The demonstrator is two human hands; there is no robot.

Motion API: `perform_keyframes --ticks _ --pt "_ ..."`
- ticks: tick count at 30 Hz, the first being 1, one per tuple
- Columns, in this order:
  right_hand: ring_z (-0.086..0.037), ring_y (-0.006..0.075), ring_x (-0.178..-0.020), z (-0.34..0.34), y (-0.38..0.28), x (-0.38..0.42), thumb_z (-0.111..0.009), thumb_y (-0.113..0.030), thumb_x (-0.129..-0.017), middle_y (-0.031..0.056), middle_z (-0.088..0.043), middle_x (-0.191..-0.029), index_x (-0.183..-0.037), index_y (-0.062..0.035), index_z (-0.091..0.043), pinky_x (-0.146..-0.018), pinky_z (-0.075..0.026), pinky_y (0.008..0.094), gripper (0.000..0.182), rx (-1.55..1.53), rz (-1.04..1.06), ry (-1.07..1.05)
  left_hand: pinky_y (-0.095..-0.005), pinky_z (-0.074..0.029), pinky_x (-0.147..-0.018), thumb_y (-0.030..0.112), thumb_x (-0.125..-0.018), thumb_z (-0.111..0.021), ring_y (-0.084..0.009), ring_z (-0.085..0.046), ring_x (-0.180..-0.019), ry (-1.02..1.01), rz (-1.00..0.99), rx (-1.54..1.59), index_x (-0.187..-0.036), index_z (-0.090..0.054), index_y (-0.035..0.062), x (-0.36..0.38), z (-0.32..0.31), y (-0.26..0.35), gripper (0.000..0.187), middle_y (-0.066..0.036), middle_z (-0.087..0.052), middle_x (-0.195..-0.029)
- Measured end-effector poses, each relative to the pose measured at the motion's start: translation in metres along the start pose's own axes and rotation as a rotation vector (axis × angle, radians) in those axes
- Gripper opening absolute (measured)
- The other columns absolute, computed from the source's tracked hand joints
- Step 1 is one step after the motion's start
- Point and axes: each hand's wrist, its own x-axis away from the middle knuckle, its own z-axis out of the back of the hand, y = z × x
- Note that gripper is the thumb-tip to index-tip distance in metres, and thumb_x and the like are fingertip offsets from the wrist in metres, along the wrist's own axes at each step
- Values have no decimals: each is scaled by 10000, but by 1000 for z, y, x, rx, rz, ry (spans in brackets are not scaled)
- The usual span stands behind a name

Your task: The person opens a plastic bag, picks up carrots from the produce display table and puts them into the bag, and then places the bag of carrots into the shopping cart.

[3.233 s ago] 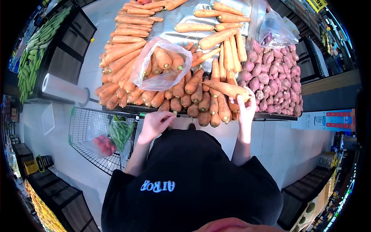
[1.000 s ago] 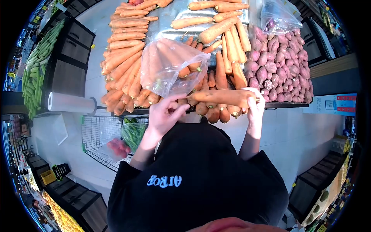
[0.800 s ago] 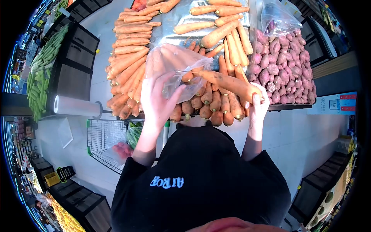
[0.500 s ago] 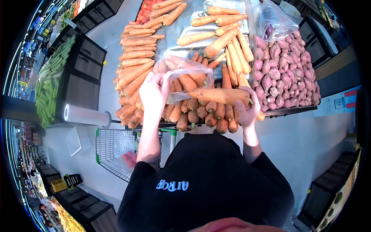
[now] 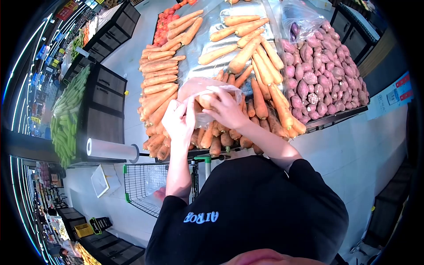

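Observation:
My left hand (image 5: 180,118) is closed on the rim of a clear plastic bag (image 5: 196,84), holding it up over the carrot display. At the bag's mouth, my right hand (image 5: 226,108) has its fingers wrapped round a carrot (image 5: 205,100), whose near end shows while the rest is inside or behind the film. Below both hands lies a row of carrots (image 5: 215,145) with their stem ends facing me. More carrots (image 5: 160,79) are stacked to the left, and others (image 5: 267,66) lie loosely to the right.
Sweet potatoes (image 5: 324,75) fill the bin on the right, with a plastic bag (image 5: 300,20) on top. Tomatoes (image 5: 164,26) lie at the far left. A shopping cart (image 5: 143,185) stands below the display, beside a bag roll (image 5: 112,149). Green vegetables (image 5: 66,119) cover a left stand.
My right hand has moved left with the carrot, from the display's right side to the bag's mouth. My left hand still grips the bag. The view has shifted slightly.

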Motion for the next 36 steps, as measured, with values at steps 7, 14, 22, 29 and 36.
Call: perform_keyframes --ticks 7,14,22,29,36 --pt "-546 423 -1206 -1 -14 -9 -667 -98 -864 203 -353 -1479 -1276 -62 -500 -985 -483 469 445 -149 -259 -218 -267 -380 -534 68 -871 -743 -122 -435 -572 -12 71 -2 -944 -755 -4 2 13 -4 104 -45 -470 -637" --pt "-600 347 -1123 -36 -7 -5 -693 -134 -853 150 -550 -1291 -1280 -54 -565 -953 -505 417 454 -90 -184 -128 -245 -368 -546 81 -879 -744 -82 -422 -582 -62 167 149 -916 -753 -11 2 -4 -21 99 -6 -482 -635" --pt "-635 319 -1034 4 -24 42 -729 -165 -846 125 -612 -1233 -1184 -87 -665 -876 -512 409 353 -29 -48 58 -189 -360 -580 105 -906 -733 -21 -412 -641 -191 510 351 -1039 -738 -24 17 -7 -7 185 48 -519 -695" --pt "-621 297 -930 54 13 108 -729 -134 -828 78 -656 -948 -902 -57 -680 -816 -501 387 118 107 -359 -78 -157 -417 -651 24 -950 -639 -15 -512 -683 -220 393 423 -1438 -453 -9 49 13 -6 523 45 -563 -800" --pt "-552 327 -1042 24 28 128 -764 -267 -797 132 -582 -1098 -1122 -38 -568 -885 -457 412 443 355 -453 -269 -166 -406 -538 -4 -942 -628 -26 -488 -570 -99 602 636 -1376 -468 -24 123 11 13 462 31 -522 -726"
